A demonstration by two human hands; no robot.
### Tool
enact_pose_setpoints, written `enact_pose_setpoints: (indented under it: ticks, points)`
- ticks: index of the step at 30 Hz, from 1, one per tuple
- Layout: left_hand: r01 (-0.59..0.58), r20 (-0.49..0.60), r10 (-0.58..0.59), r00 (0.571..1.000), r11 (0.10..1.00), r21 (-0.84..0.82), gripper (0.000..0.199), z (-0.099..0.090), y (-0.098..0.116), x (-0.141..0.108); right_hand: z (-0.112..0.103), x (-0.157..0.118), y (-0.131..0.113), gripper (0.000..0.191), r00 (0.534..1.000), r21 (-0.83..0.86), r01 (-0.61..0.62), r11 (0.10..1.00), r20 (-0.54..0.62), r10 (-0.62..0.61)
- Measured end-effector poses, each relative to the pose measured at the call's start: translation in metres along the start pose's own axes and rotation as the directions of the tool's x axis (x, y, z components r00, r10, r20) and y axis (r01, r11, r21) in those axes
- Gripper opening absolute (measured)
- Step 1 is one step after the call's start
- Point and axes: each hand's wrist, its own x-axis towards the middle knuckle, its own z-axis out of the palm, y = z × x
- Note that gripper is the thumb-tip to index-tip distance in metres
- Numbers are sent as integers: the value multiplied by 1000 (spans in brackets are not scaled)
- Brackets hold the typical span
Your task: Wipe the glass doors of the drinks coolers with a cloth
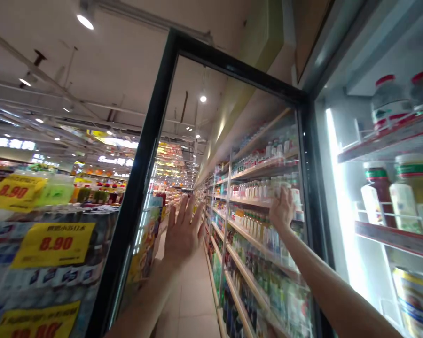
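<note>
Nearest: both bare forearms reach up from the lower edge of view to a black-framed glass door [151,141], which stands ajar ahead. Left hand [184,232] raised by the door's left edge, fingers spread; contact with the pane unclear. Right hand [282,206] against or just before the pane, near the door's right edge; blur hides its fingers, cannot tell whether spread or closed. Door work, judging by the reach: a flat palm towards the left edge should give better leverage than a push near the right edge, which looks like the hinge side; fingers best kept out of that gap. Even, slow pressure suits glass. Just right of the door, lit cooler shelves [391,238] carry bottles [411,195] close to their front edges, so a jolt could rattle them. Farther left, yellow price signs [54,244]; beyond, a long tiled aisle [195,293].
</note>
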Motion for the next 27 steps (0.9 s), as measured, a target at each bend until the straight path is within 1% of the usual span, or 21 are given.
enact_pose_setpoints:
  ticks: [2,3,4,6,7,9,10,11,12,13,14,15,16,17,18,20,22,24,25,26,27]
  points:
    - [-6,-17,6,1000,1000,3,45,0,1,0,2,16,6,52,981,8,-181,983,-75,181]
    - [-7,-27,7,1000,1000,1,45,0,0,0,3,15,2,52,981,13,-178,984,-77,179]
    - [-8,-36,8,999,1000,-1,45,1,0,0,5,10,-6,51,992,16,-114,993,-59,115]
    - [-16,-47,16,999,1000,-3,44,3,-3,-1,8,-12,-29,48,988,33,156,987,12,-156]
    - [-23,-50,23,998,1000,2,44,4,-4,-2,10,-25,-39,46,939,56,335,941,58,-338]
    - [-33,-52,34,998,999,16,45,7,-7,-3,11,-46,-51,45,755,122,630,767,134,-642]
    - [-41,-50,42,998,999,24,45,7,-8,-3,10,-51,-50,45,685,141,699,701,152,-713]
    - [-45,-47,46,998,999,28,45,8,-9,-4,9,-52,-46,45,671,138,711,689,159,-724]
    - [-43,-43,44,998,999,30,45,8,-8,-4,8,-47,-37,45,718,112,670,734,154,-679]
    - [-37,-39,38,999,999,28,45,8,-8,-4,7,-39,-27,46,806,71,573,817,131,-577]
    - [-29,-34,30,999,999,25,45,8,-7,-3,7,-28,-17,47,899,30,427,904,89,-428]
    - [-22,-27,22,999,1000,22,45,7,-6,-3,7,-17,-9,48,965,2,261,965,39,-261]
    - [-12,-18,12,1000,1000,18,45,7,-5,-3,8,-7,-5,49,994,-7,113,994,-7,-113]
    - [-4,-11,4,1000,1000,16,45,6,-4,-3,10,-1,-5,50,999,-2,16,1000,-42,-16]
    - [-1,-6,1,1000,1000,17,45,6,-4,-2,11,0,-9,50,998,8,-15,1000,-55,16]
    - [-1,1,1,1000,1000,19,45,6,-4,-2,14,-12,-29,49,994,31,107,994,-20,-107]
    - [-4,0,4,1000,1000,22,44,7,-5,-3,15,-38,-55,46,929,67,362,930,51,-366]
    - [-8,6,8,1000,1000,26,45,8,-6,-3,13,-63,-73,44,792,119,590,798,105,-601]
    - [-8,11,8,1000,1000,30,45,9,-7,-4,12,-71,-76,44,728,138,661,738,123,-675]
    - [-9,12,9,1000,999,33,46,9,-7,-4,10,-75,-74,44,687,146,698,701,136,-713]
    - [-11,16,10,1000,999,36,46,10,-8,-4,9,-74,-68,44,686,139,700,701,145,-713]
